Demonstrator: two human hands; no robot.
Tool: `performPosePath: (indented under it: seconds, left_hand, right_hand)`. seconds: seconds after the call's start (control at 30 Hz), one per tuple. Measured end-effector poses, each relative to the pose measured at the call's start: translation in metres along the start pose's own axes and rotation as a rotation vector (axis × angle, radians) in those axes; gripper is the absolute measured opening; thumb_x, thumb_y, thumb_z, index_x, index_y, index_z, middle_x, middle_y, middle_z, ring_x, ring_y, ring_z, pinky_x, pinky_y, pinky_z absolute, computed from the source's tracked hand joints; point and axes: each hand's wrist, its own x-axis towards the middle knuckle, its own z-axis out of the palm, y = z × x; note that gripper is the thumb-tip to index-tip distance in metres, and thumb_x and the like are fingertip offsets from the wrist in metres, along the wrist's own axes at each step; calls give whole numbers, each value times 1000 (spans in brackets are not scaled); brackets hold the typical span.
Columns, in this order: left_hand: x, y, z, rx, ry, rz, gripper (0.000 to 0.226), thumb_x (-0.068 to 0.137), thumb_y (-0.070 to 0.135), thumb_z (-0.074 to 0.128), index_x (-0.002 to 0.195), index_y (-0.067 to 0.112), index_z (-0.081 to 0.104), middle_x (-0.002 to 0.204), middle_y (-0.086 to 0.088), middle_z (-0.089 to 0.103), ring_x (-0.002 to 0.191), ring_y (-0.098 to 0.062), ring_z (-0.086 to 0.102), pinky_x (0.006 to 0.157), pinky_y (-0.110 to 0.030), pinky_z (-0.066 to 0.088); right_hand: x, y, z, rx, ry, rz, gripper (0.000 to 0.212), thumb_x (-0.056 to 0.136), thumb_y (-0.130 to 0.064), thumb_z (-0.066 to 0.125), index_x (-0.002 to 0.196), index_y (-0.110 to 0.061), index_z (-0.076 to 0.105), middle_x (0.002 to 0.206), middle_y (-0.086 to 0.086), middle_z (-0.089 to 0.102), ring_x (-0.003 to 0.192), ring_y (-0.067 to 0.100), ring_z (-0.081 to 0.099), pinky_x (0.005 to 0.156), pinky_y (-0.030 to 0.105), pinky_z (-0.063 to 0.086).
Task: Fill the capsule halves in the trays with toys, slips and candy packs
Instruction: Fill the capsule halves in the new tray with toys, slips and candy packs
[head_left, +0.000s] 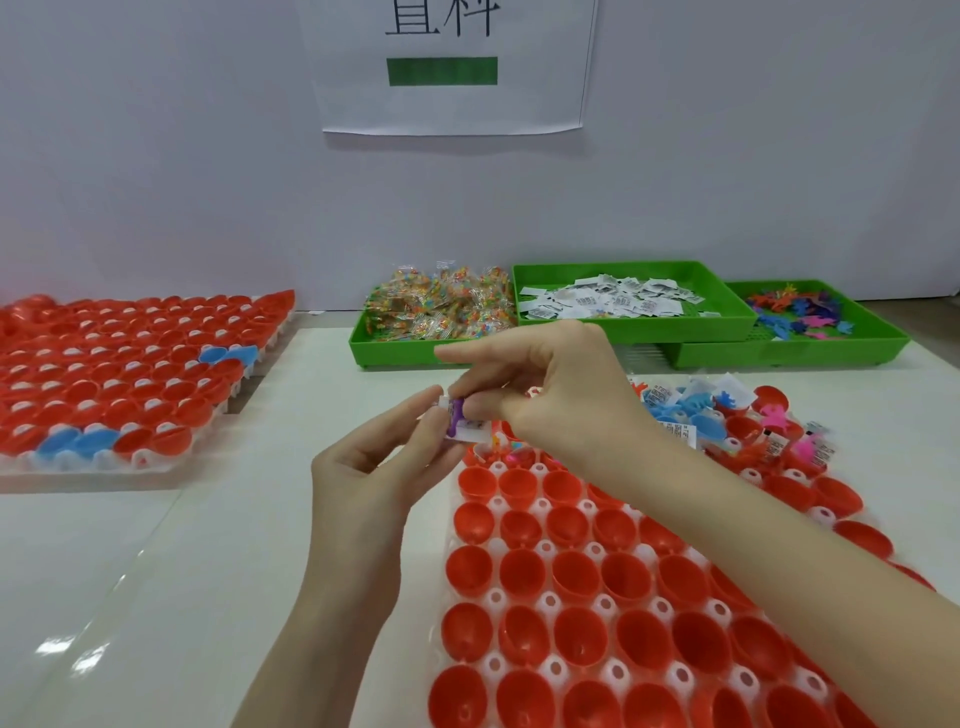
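My left hand (371, 473) and my right hand (540, 387) meet above the far left corner of the near tray (545, 545). Between their fingertips they pinch a small bundle (460, 418): a purple toy against a white printed slip. The near tray holds rows of red capsule halves (571, 574), empty in the front rows. Its far right rows hold blue and pink toys with slips (779, 431). My right forearm crosses the tray and hides part of it.
A second tray (78, 462) of red halves with a few blue ones lies at the left. Three green bins stand at the back: candy packs (441, 306), white slips (613, 296), coloured toys (800, 312). A paper sign (452, 67) hangs on the wall.
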Motion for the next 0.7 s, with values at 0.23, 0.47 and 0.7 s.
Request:
performPosePath:
  seconds: [0.23,0.47,0.7]
  left_hand:
    - [4,-2,-7,49,-42,51,17,58,20,67,73,24,76,72,-2,73,65,-10,68,59,-15,52]
    - [14,-9,-28,922,-159,111,32,57,60,65,83,43,61,75,16,69,77,4,62,66,-16,49]
    - [19,-16,-42,1117,-430,-287,39,58,51,77,87,33,60,80,11,66,73,1,61,61,-13,45]
  right_hand:
    - [1,9,2,-16,-92,246,29,81,-10,68,109,-12,66,97,4,70,83,13,67,77,23,54]
    - [-8,28,2,-135,-233,253,8,80,-6,67,85,-8,73,81,7,72,62,1,59,67,14,49]
    - [-24,35,17,-373,-369,154,12,81,-18,64,88,-19,73,67,-15,62,59,-6,51,62,11,42]
